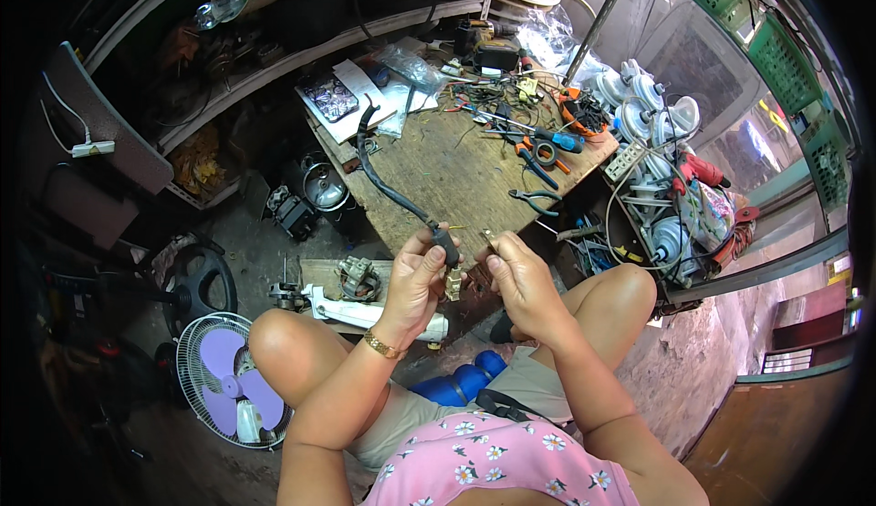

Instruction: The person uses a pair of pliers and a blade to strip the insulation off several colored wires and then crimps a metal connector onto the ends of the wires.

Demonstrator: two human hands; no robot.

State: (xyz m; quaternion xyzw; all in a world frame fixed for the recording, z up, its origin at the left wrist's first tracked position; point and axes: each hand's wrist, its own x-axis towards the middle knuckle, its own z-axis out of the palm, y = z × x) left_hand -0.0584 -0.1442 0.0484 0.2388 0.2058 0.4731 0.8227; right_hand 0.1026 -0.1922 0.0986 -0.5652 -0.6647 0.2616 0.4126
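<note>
My left hand (pixel 412 282) is closed round the black sleeve of a thick cable (pixel 387 191), close to the near edge of the wooden table. A brass-coloured fitting (pixel 453 284) sticks out below the fingers, and the cable's other end lies up across the tabletop. A little to the right, my right hand (pixel 527 287) pinches a small thin metal piece (pixel 490 238), whose exact kind I cannot make out. The two hands are apart, with a narrow gap between them.
On the wooden table (pixel 429 155) lie pliers (pixel 535 198), a screwdriver (pixel 558 139), tape (pixel 545 153) and tangled wires. A purple-bladed fan (pixel 231 386) stands at lower left. White fan parts and a red power tool (pixel 703 172) crowd the right shelf.
</note>
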